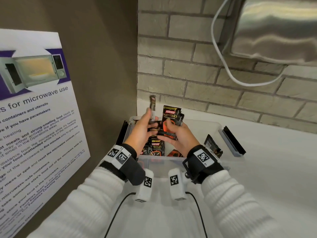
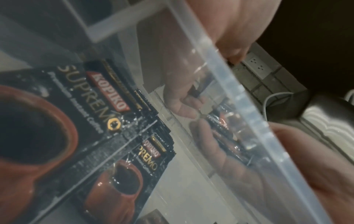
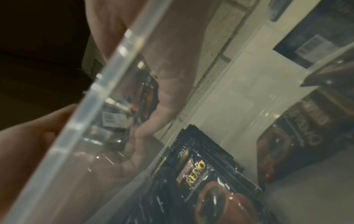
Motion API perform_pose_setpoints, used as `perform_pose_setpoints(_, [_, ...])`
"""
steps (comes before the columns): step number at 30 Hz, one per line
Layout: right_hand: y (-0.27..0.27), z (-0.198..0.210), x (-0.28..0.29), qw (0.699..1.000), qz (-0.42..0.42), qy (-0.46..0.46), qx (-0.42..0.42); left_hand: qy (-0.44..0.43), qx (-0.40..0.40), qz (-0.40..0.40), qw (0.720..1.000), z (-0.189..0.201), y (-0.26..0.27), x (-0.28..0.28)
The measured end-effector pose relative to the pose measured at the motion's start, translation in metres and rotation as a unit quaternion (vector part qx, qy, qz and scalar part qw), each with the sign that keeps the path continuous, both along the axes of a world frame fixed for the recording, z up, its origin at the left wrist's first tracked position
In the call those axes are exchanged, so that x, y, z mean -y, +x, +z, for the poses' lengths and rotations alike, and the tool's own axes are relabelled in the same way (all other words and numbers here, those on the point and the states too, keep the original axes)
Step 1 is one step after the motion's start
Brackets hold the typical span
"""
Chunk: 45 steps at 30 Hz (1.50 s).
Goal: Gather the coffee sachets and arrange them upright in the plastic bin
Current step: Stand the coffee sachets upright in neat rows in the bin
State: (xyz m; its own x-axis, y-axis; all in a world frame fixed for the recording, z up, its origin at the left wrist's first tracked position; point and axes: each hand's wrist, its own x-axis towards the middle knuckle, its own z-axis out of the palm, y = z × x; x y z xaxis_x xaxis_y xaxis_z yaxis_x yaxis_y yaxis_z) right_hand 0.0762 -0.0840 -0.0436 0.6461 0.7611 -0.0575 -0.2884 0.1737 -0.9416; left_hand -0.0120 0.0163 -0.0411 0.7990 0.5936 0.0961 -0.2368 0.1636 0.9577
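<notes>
Both wrists sit at the near rim of the clear plastic bin (image 1: 228,156), which stands on the white counter (image 1: 265,177) in the corner. Right hand (image 1: 178,138) above the bin, fingers curled round a small stack of black coffee sachets (image 1: 170,121) — held upright, label toward the camera. Left hand (image 1: 143,130) just beside it, pinching a single sachet (image 1: 152,104), blurred, raised above the stack. Inside the bin: more sachets (image 1: 157,148) lying on the floor below the hands; one dark sachet (image 1: 212,146) leans at the right wall. Behind — brick wall (image 1: 197,74), white cable (image 1: 221,54); microwave notice (image 1: 34,117) at left.
</notes>
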Motion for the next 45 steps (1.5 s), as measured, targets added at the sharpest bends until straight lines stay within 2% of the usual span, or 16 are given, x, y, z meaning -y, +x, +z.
perform_pose_setpoints(3, [-0.001,0.001,0.002,0.999,-0.020,0.000,0.047,0.120,-0.066,-0.043,0.990,-0.007,0.001,0.002])
perform_pose_setpoints(5, [-0.002,-0.001,0.000,0.997,-0.030,0.001,0.068,0.170,-0.083,-0.031,0.981,-0.007,0.002,0.005])
perform_pose_setpoints(10, [-0.007,0.004,-0.006,0.999,-0.009,0.033,-0.020,0.195,-0.069,0.036,0.978,-0.003,-0.001,0.006])
perform_pose_setpoints(12, [-0.010,0.005,-0.005,0.999,0.018,0.035,-0.013,0.213,-0.069,0.052,0.973,-0.002,-0.002,0.007])
perform_pose_setpoints(16, [-0.009,0.002,-0.002,0.999,-0.003,0.049,0.012,0.102,-0.081,0.056,0.990,0.001,-0.001,0.008])
perform_pose_setpoints(20, [-0.017,0.008,0.001,0.997,0.001,0.070,0.029,-0.041,-0.064,-0.080,0.994,0.012,-0.008,0.010])
perform_pose_setpoints(22, [-0.025,0.013,-0.001,0.994,-0.012,0.002,0.112,-0.117,-0.051,-0.135,0.983,0.019,-0.012,0.012])
perform_pose_setpoints(23, [-0.026,0.016,-0.003,0.975,-0.033,-0.071,0.210,-0.154,-0.035,-0.152,0.976,0.020,-0.014,0.011])
perform_pose_setpoints(25, [-0.023,0.018,-0.005,0.889,-0.082,-0.204,0.401,-0.202,-0.008,-0.161,0.966,0.022,-0.018,0.007])
perform_pose_setpoints(26, [-0.022,0.019,-0.002,0.864,-0.094,-0.216,0.445,-0.211,-0.002,-0.165,0.964,0.022,-0.021,0.005])
perform_pose_setpoints(29, [-0.024,0.028,0.012,0.844,-0.049,-0.172,0.506,-0.201,-0.011,-0.164,0.966,0.024,-0.025,0.000])
perform_pose_setpoints(33, [-0.028,0.035,0.017,0.749,0.030,-0.242,0.615,-0.145,-0.031,-0.184,0.972,0.026,-0.028,0.005])
perform_pose_setpoints(35, [-0.029,0.036,0.013,0.738,0.017,-0.254,0.625,-0.143,-0.044,-0.195,0.969,0.026,-0.028,0.010])
perform_pose_setpoints(38, [-0.029,0.034,0.011,0.745,-0.021,-0.241,0.622,-0.124,-0.057,-0.203,0.970,0.026,-0.028,0.013])
perform_pose_setpoints(41, [-0.030,0.031,0.010,0.761,-0.003,-0.235,0.605,-0.086,-0.067,-0.189,0.976,0.027,-0.028,0.013])
perform_pose_setpoints(45, [-0.028,0.031,0.008,0.734,-0.031,-0.236,0.636,-0.088,-0.054,-0.185,0.977,0.027,-0.029,0.015])
